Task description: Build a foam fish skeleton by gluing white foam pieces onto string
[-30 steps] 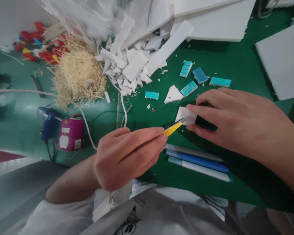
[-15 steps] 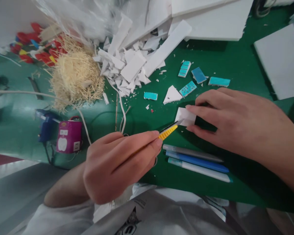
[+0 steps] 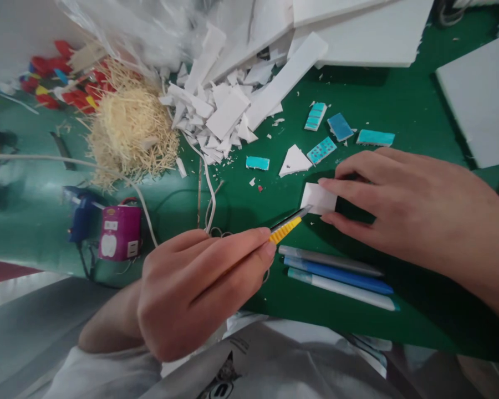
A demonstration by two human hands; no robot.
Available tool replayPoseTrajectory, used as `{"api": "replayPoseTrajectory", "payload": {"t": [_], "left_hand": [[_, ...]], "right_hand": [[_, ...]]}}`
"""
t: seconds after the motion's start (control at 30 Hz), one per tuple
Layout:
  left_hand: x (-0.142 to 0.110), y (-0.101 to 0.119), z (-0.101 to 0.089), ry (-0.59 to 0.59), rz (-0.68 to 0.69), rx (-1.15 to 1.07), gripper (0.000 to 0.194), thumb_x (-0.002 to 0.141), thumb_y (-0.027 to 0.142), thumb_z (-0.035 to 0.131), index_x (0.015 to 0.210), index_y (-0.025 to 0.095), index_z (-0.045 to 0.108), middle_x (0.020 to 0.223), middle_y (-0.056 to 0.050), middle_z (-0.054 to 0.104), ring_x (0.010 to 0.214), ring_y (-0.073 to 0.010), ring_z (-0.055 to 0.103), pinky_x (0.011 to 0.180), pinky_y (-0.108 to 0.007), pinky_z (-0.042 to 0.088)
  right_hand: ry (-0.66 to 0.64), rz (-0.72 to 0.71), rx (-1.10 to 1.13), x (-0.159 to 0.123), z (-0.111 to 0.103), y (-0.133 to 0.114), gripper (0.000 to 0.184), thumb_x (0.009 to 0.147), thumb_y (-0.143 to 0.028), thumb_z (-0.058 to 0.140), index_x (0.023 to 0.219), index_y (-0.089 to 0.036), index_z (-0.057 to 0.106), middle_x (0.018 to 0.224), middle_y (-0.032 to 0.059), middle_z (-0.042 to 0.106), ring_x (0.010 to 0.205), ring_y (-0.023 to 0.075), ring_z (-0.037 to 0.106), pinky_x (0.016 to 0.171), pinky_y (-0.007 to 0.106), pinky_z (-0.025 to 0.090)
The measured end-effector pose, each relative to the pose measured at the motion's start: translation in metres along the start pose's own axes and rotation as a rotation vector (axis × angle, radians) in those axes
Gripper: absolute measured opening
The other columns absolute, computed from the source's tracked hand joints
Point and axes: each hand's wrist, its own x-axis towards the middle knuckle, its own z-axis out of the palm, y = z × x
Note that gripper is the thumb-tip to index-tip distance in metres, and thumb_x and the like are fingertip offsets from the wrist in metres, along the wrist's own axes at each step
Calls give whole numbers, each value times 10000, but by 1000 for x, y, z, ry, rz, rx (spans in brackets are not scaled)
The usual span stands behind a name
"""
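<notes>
My left hand [image 3: 203, 285] is closed around a yellow utility knife [image 3: 286, 229], its blade pointing up and right. The blade's tip touches, or hovers just over, the lower left part of a small white foam board piece [image 3: 321, 201]. Thumb and forefinger of my right hand [image 3: 407, 205] grip that piece at its right side, against the green table. Just beyond it lie a white cut piece with a pointed corner [image 3: 294, 160] and a spotted turquoise piece [image 3: 321, 150]. Below my right hand, a grey marker [image 3: 330, 260], a blue marker [image 3: 339, 274] and a white marker [image 3: 343, 289] lie side by side.
White foam scraps [image 3: 228, 111] are heaped beside a pile of straw-like strips [image 3: 133, 130]. Foam sheets [image 3: 361, 39] lie at the back, another board [image 3: 482, 102] at right. A purple box [image 3: 120, 233], a blue glue gun [image 3: 83, 213] and a white cable [image 3: 143, 205] occupy the left.
The view has shifted slightly. Both hands keep their hold, and the knife tip stays at the white piece's lower edge, with only a slight change in its angle.
</notes>
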Motion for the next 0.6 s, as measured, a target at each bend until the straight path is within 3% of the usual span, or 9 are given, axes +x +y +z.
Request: {"api": "replayPoseTrajectory", "payload": {"t": [0.27, 0.6], "left_hand": [[0, 4, -1, 19, -6, 3, 210, 920, 93, 811, 1117, 66, 746, 1133, -110, 840, 874, -136, 801, 605, -336, 575], [-3, 6, -5, -9, -39, 27, 217, 941, 155, 818, 1132, 89, 742, 1170, -95, 835, 914, -126, 803, 654, -315, 597]], "right_hand": [[-28, 7, -2, -1, 3, -1, 376, 1049, -360, 469, 1048, -187, 804, 1056, 143, 741, 878, 286, 691, 709, 424, 534], [54, -53, -29, -1, 2, 1, 323, 1046, -346, 545, 1035, -146, 798, 1030, 141, 740, 844, 259, 672, 708, 397, 518]]}}
